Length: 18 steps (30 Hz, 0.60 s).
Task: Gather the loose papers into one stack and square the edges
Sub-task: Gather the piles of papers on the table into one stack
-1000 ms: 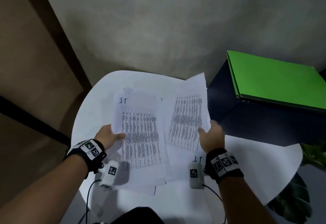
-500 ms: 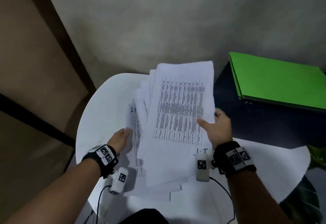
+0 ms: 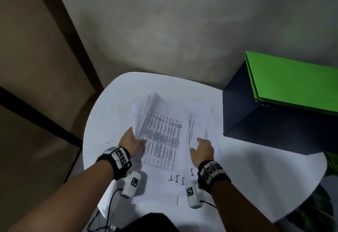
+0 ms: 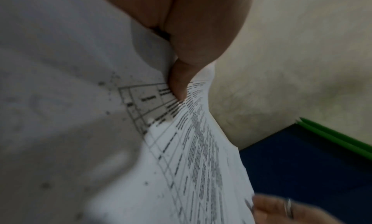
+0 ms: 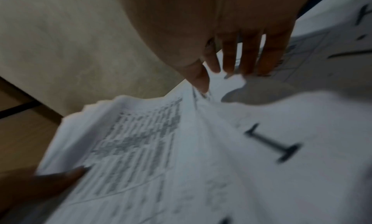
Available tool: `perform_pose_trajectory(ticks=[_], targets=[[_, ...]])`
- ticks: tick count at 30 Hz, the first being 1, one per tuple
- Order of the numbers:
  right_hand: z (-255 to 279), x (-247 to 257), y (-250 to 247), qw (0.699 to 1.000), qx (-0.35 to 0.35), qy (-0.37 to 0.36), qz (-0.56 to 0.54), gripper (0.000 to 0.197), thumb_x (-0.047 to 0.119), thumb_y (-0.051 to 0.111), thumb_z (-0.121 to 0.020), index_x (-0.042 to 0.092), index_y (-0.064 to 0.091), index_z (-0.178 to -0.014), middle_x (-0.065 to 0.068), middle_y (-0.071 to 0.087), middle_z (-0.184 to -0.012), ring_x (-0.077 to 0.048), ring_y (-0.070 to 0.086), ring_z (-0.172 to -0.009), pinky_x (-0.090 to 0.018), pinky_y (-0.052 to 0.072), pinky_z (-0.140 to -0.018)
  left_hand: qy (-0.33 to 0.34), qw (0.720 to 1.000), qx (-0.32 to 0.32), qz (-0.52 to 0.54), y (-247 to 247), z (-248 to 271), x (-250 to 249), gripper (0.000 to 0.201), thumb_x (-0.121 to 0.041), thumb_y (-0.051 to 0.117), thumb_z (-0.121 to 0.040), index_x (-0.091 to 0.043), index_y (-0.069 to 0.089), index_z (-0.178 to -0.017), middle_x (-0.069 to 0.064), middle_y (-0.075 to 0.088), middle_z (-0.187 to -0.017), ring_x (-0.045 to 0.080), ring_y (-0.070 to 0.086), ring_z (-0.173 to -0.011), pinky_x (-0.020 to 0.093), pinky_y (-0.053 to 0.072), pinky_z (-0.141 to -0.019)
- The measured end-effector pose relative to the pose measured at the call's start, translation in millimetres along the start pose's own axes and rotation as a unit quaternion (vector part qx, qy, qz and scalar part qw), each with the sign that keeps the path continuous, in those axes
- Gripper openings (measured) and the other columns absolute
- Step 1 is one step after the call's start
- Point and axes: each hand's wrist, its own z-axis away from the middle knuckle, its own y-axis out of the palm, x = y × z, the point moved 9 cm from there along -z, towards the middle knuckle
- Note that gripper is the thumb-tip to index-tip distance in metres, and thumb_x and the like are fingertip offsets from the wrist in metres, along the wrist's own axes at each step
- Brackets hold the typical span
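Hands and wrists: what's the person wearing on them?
Both arms are bare, no sleeves. Each wrist has a black band with white square-patterned tags. A small white box with a black cable hangs under each. The right hand has a ring.

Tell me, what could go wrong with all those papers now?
1. The left hand pinches only the side edge of the fanned bundle of white printed papers, so sheets might slip out and scatter.
2. The right hand rests with straight fingers on separate sheets lying apart from that bundle; sliding them could crease them.
3. The papers' near edges lie close to the rim of the round white table, so a push might send some off.
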Motion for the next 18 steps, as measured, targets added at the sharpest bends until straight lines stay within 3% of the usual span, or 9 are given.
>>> perform_pose_trajectory(ticks=[2, 4, 7, 10, 13, 16, 18], targets=[[-1, -16, -11, 0.997, -0.039, 0.049, 0.034, 0.063, 0.031, 0.063, -0.089, 0.007, 0.041, -0.143, -0.006, 0.037, -0.146, -0.03, 0.038, -0.13, -0.043, 0.042, -0.106, -0.009, 0.996, -0.008, 0.088, -12, 6, -1, 0.024, -0.005, 0.067, -0.09, -0.012, 0.055, -0.109, 0.013, 0.06, -0.069, 0.022, 0.054, -0.051, 0.027, 0.05, -0.042], [-1, -19, -12, 0.995, -0.037, 0.083, 0.031, 0.083, 0.048, 0.067, -0.083, 0.006, 0.033, -0.146, -0.009, 0.033, -0.147, -0.033, 0.033, -0.132, -0.051, 0.041, -0.105, -0.012, 0.992, -0.021, 0.121, -33, 8, 0, 0.021, -0.002, 0.067, -0.09, -0.008, 0.055, -0.107, 0.016, 0.054, -0.068, 0.019, 0.048, -0.047, 0.023, 0.044, -0.036], [-4, -11, 0, 0.994, -0.019, 0.088, 0.055, 0.104, 0.062, 0.069, -0.075, 0.008, 0.021, -0.149, -0.009, 0.029, -0.148, -0.033, 0.029, -0.135, -0.055, 0.038, -0.104, -0.016, 0.989, -0.035, 0.142, -66, 5, 8, 0.02, -0.007, 0.073, -0.087, -0.008, 0.055, -0.095, 0.014, 0.056, -0.061, 0.022, 0.051, -0.046, 0.031, 0.046, -0.042], [-8, -9, 11, 0.993, -0.015, 0.088, 0.075, 0.114, 0.054, 0.078, -0.07, 0.007, 0.013, -0.151, -0.013, 0.029, -0.145, -0.036, 0.039, -0.13, -0.051, 0.044, -0.103, -0.023, 0.99, -0.035, 0.133, -81, 1, 16, 0.021, -0.011, 0.075, -0.085, -0.012, 0.056, -0.093, 0.011, 0.058, -0.057, 0.025, 0.053, -0.048, 0.035, 0.047, -0.049], [-9, -15, 14, 0.992, -0.015, 0.121, -0.011, 0.102, 0.032, 0.085, -0.071, 0.007, 0.021, -0.147, -0.015, 0.041, -0.14, -0.037, 0.055, -0.119, -0.049, 0.051, -0.096, -0.018, 0.99, -0.027, 0.135, -81, 0, 16, 0.019, -0.009, 0.073, -0.087, -0.011, 0.056, -0.093, 0.016, 0.055, -0.057, 0.023, 0.051, -0.044, 0.033, 0.046, -0.045], [-12, -21, 1, 0.992, -0.021, 0.12, -0.036, 0.069, 0.015, 0.075, -0.083, 0.003, 0.039, -0.14, -0.02, 0.057, -0.132, -0.037, 0.061, -0.115, -0.039, 0.054, -0.091, -0.014, 0.991, -0.022, 0.131, -80, 4, 13, 0.019, -0.01, 0.073, -0.087, -0.012, 0.056, -0.096, 0.014, 0.057, -0.06, 0.024, 0.053, -0.046, 0.032, 0.047, -0.045], [-14, -24, -16, 0.994, -0.045, 0.098, -0.006, 0.058, 0.012, 0.066, -0.088, 0.005, 0.043, -0.141, -0.02, 0.058, -0.132, -0.038, 0.059, -0.117, -0.04, 0.053, -0.093, -0.013, 0.991, -0.019, 0.129, -80, 5, 11, 0.019, -0.012, 0.073, -0.087, -0.012, 0.057, -0.097, 0.011, 0.059, -0.061, 0.024, 0.054, -0.049, 0.032, 0.047, -0.047]])
